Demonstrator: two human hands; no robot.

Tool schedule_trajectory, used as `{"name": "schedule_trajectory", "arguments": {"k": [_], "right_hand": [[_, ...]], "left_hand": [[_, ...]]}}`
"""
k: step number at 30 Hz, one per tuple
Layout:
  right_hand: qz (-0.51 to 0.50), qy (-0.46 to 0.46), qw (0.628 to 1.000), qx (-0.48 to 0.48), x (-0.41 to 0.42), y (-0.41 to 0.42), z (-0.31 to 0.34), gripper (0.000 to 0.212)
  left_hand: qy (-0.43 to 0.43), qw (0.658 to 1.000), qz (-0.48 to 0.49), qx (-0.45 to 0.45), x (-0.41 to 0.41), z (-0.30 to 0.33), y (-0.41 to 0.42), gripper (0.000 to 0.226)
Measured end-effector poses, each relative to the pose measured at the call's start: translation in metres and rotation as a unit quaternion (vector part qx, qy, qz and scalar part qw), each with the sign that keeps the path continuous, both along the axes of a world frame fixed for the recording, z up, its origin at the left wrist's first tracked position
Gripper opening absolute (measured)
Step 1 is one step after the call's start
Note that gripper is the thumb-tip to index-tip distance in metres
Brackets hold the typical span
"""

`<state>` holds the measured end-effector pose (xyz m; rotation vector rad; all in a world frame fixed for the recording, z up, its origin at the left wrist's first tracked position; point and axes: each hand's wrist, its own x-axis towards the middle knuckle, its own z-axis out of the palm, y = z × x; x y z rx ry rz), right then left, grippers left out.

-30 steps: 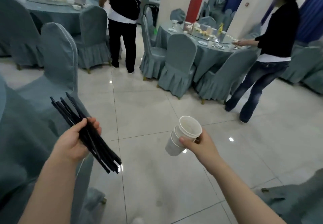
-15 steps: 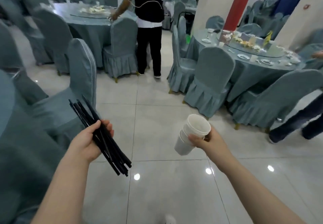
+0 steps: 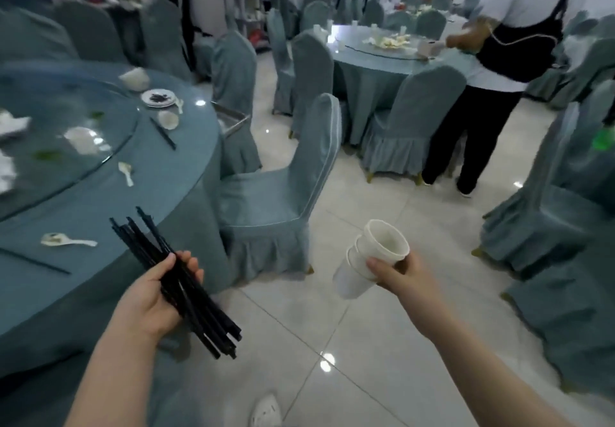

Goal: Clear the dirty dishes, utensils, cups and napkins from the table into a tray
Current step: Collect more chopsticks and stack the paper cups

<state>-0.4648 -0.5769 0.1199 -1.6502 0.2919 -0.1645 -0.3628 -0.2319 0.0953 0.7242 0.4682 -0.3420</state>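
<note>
You are partway through the clearing, judging by what is lying about. Your left hand [image 3: 151, 296] is gripping a bundle of black chopsticks [image 3: 179, 285], fingers curled round the middle of the bundle, with the ends sticking out above and below your fist. Your right hand [image 3: 404, 276] is pinching a nested stack of white paper cups [image 3: 371, 256], thumb on the near side of the stack and fingers wrapped behind it, the open mouth tilting up toward you. Both loads are hanging over the floor, beside the round desk [image 3: 109, 200] on your left.

Plenty is remaining on that desk: a white spoon [image 3: 68, 241] near the edge with a single black chopstick [image 3: 33, 260] beside it, another spoon [image 3: 126, 173] further in, a small plate with dark scraps [image 3: 158, 97], a small bowl [image 3: 168, 119], one more chopstick [image 3: 163, 133] lying next to it, and crumpled napkins [image 3: 11, 125] at the far left. A metal tray [image 3: 231, 120] seems to be sitting on the chair just past the desk's far edge, though blur is making this uncertain; if so, nothing you are carrying is in it yet.
</note>
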Motion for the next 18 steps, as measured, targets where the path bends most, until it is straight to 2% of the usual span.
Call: {"name": "schedule_trajectory", "arguments": {"k": [2,6,15,18], "right_hand": [[0.042,-0.012,0.999,0.004,0.049,0.008,0.001,0.055],[0.083,-0.027,0.996,0.022,0.145,0.029,0.001,0.052],[0.175,-0.026,0.984,0.024,0.329,0.083,-0.007,0.069],[0.188,-0.021,0.982,-0.006,0.382,0.098,-0.017,0.056]], "left_hand": [[-0.009,0.998,0.061,-0.002,0.032,-0.005,0.018,0.028],[-0.035,0.992,0.117,-0.003,0.094,0.005,0.046,0.051],[-0.027,0.980,0.199,-0.006,0.208,0.020,0.102,0.024],[-0.018,0.974,0.224,0.008,0.239,0.017,0.117,0.022]]}}
